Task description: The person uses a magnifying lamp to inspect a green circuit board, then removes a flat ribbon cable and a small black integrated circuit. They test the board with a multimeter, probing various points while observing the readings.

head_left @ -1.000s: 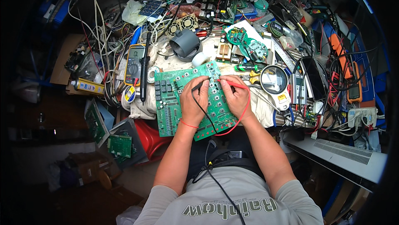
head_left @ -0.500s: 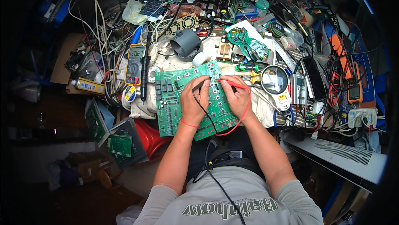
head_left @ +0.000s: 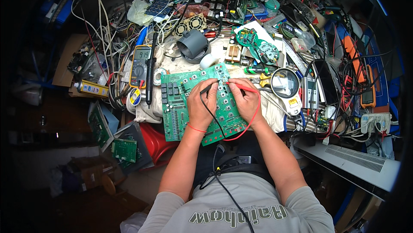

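A large green circuit board (head_left: 175, 117) with rows of small buttons and black relays lies at the bench's front edge, under both hands. My left hand (head_left: 201, 104) is closed on a black test probe (head_left: 205, 89) and rests over the board's middle. In my right hand (head_left: 244, 102) is a red test probe (head_left: 241, 86), held at the board's right side. Both tips point at the board's upper part, too small to tell what they touch. The probe leads loop down over the board. A yellow-grey multimeter (head_left: 138, 67) with a lit display stands to the left.
A black pen-shaped tool (head_left: 149, 74) lies beside the multimeter. Behind the board sit a grey plastic pipe fitting (head_left: 191, 45) and a white tape roll (head_left: 208, 61). On the right are a magnifier (head_left: 284, 82), pliers (head_left: 263, 80) and tangled cables. A red stool (head_left: 157, 145) stands below.
The number on the multimeter's display has changed to a lower one. Hands, probes and board look almost still.
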`<state>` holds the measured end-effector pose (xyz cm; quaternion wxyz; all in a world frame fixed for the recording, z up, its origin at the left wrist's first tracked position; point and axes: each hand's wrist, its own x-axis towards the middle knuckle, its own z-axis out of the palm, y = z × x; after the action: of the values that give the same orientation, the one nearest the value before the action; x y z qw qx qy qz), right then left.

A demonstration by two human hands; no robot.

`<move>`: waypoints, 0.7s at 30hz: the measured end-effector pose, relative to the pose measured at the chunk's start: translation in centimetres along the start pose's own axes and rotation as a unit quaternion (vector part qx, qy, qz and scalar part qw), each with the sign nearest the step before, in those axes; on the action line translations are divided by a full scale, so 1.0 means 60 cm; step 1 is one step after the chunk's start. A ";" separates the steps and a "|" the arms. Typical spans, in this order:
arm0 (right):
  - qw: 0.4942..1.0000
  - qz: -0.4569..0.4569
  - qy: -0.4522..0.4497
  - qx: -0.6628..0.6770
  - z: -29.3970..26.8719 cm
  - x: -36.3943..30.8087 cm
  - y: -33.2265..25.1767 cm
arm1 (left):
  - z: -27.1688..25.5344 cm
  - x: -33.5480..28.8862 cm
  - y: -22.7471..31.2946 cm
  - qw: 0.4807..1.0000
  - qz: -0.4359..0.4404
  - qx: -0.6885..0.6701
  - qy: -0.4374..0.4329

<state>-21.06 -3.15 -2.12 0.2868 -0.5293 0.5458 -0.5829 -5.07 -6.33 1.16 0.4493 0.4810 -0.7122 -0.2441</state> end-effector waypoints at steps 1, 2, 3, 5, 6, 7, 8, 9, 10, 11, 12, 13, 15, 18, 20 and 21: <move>1.000 -0.012 0.008 -0.001 0.002 0.001 0.001 | 0.000 0.000 0.001 1.000 0.001 0.001 0.001; 1.000 -0.024 0.016 -0.003 0.003 0.001 0.002 | 0.000 0.000 0.001 1.000 0.002 0.001 0.002; 1.000 -0.022 0.016 0.001 0.003 0.001 0.002 | 0.000 0.000 0.002 1.000 0.002 0.001 0.003; 1.000 -0.023 0.017 0.006 0.003 0.000 0.003 | -0.001 0.001 0.003 1.000 0.005 0.004 0.002; 1.000 -0.019 0.017 0.008 0.004 0.000 0.003 | -0.001 0.001 0.003 1.000 0.006 0.006 0.003; 1.000 -0.020 0.017 0.009 0.004 0.000 0.004 | -0.001 0.001 0.004 1.000 0.005 0.005 0.004; 1.000 -0.024 0.019 0.008 0.004 0.000 0.004 | 0.000 0.001 0.004 1.000 0.005 0.004 0.005; 1.000 -0.020 0.018 0.006 0.004 0.000 0.005 | 0.000 0.000 0.004 1.000 0.005 0.002 0.006; 1.000 -0.018 0.018 0.008 0.005 0.000 0.005 | -0.002 0.001 0.003 1.000 0.005 0.010 -0.001; 1.000 -0.018 0.018 0.009 0.005 0.000 0.005 | -0.004 0.001 0.002 1.000 0.006 0.018 -0.008; 1.000 -0.020 0.019 0.008 0.005 0.000 0.005 | -0.004 0.001 0.002 1.000 0.006 0.025 -0.015; 1.000 -0.021 0.018 0.007 0.005 0.000 0.005 | -0.005 0.001 0.001 1.000 0.003 0.022 -0.016; 0.999 -0.029 0.017 0.002 0.004 0.001 0.005 | -0.004 0.000 0.001 1.000 -0.003 0.017 -0.019; 0.999 -0.028 0.015 0.004 0.003 0.001 0.003 | -0.004 0.000 0.000 1.000 0.005 0.020 -0.015; 1.000 -0.024 0.015 0.004 0.003 0.001 0.003 | -0.004 0.000 0.000 1.000 0.004 0.019 -0.015; 1.000 -0.025 0.015 0.003 0.003 0.000 0.003 | -0.004 0.000 0.000 1.000 0.004 0.018 -0.015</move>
<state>-20.96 -3.28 -2.31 0.2655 -0.5332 0.5350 -0.5991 -4.87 -6.30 1.30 0.4305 0.4825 -0.7250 -0.2371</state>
